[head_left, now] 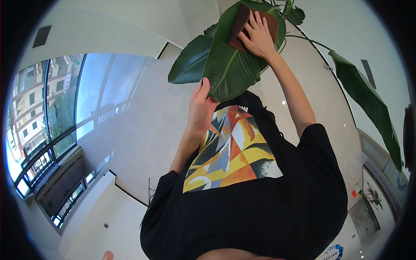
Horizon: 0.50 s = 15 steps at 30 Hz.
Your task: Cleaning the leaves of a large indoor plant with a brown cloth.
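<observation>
The big green leaf (pixel 232 73) is found at the top middle of the view, in front of the black shirt (pixel 247 221). Its low edge is held by the left hand (pixel 200 110), which is closed in a small pinch. The thumb is set against the edge, and some of the other fingers are hidden, so it cannot be told just how they are placed. The right hand (pixel 258 39) is laid flat and wide, with its fingers spread on the brown cloth (pixel 239 25). The cloth is pressed on the upper part of the leaf, and its left side is folded up in a dark flap.

For a good wipe, the leaf should be held gently but firmly near its edge, so it is not bent or torn. The cloth is best pushed softly with flat fingers, along the lines of the leaf and not hard across them. More care may be needed at the thin edges, as they could be split. The loose flap should be smoothed down, so that more of the cloth can be used. The leaf may be best propped from below too, as it could be pushed down. The smaller leaf (pixel 189 60) just beside it should not be tugged.
</observation>
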Each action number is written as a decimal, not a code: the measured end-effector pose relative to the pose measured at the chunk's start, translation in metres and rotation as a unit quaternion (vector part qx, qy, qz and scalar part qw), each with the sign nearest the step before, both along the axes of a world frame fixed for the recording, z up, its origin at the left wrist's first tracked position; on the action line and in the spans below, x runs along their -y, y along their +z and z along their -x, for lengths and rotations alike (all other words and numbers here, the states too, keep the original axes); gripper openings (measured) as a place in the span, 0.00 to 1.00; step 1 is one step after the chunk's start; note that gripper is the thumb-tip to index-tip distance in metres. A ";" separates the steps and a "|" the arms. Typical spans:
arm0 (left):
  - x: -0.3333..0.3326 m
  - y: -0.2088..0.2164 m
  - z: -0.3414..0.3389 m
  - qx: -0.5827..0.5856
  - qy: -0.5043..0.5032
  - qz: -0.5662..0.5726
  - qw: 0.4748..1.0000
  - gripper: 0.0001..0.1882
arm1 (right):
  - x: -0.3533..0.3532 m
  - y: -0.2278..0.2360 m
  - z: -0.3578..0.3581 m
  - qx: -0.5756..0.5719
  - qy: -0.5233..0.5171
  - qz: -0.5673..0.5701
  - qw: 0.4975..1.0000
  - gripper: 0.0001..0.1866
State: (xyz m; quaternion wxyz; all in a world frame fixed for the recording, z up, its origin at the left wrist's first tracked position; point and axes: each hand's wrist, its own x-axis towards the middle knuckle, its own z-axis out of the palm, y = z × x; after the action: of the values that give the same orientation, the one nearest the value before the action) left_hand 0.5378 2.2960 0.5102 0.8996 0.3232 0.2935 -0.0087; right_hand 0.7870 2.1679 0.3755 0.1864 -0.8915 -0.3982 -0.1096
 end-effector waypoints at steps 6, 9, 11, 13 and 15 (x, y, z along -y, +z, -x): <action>0.001 0.013 -0.012 0.008 0.001 0.032 0.999 0.29 | -0.004 0.008 0.016 -0.088 0.023 -0.091 0.992 0.28; -0.011 0.004 -0.007 0.089 0.004 0.114 0.989 0.36 | -0.013 0.020 0.048 -0.182 0.079 -0.171 0.965 0.26; -0.014 -0.007 -0.012 0.096 -0.017 0.116 0.988 0.40 | -0.014 0.018 0.072 -0.268 0.108 -0.212 0.933 0.32; -0.015 -0.022 -0.017 0.048 -0.018 0.061 0.997 0.41 | -0.015 0.025 0.098 -0.326 0.132 -0.263 0.898 0.38; -0.013 -0.046 -0.023 0.086 0.008 0.026 0.996 0.34 | -0.021 0.050 0.124 -0.426 0.114 -0.334 0.833 0.36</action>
State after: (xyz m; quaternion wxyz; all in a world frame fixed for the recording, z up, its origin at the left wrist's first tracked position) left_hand 0.5610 2.3086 0.4640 0.9296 0.2969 0.2177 0.0188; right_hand 0.6630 2.1888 0.4254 0.6347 -0.6818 -0.3179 0.1767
